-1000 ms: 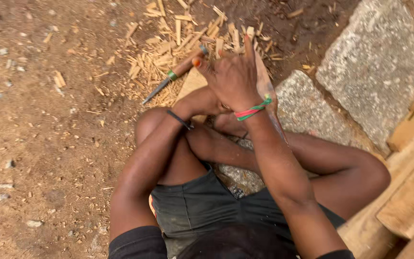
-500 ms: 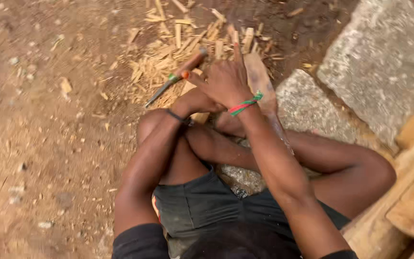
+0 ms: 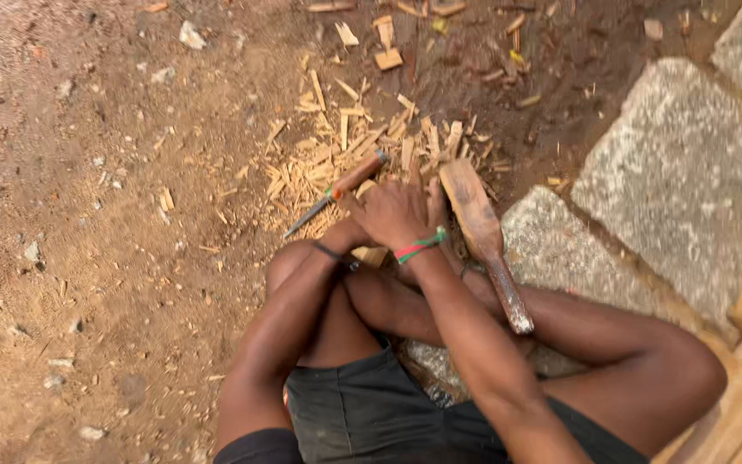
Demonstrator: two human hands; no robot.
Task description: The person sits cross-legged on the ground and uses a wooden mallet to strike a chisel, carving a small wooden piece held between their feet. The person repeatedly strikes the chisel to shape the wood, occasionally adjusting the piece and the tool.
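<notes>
My right hand (image 3: 401, 215) clenches the chisel (image 3: 337, 191), now lower and pointing left-down over the wood chips (image 3: 337, 155). My left hand is hidden underneath, grip unclear. The carved wooden piece (image 3: 478, 232) now leans on the stone slab (image 3: 560, 258) beside my wrist.

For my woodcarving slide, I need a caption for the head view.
Seated person's hands grip a chisel beside a wooden paddle-shaped piece, over wood chips on bare earth.
</notes>
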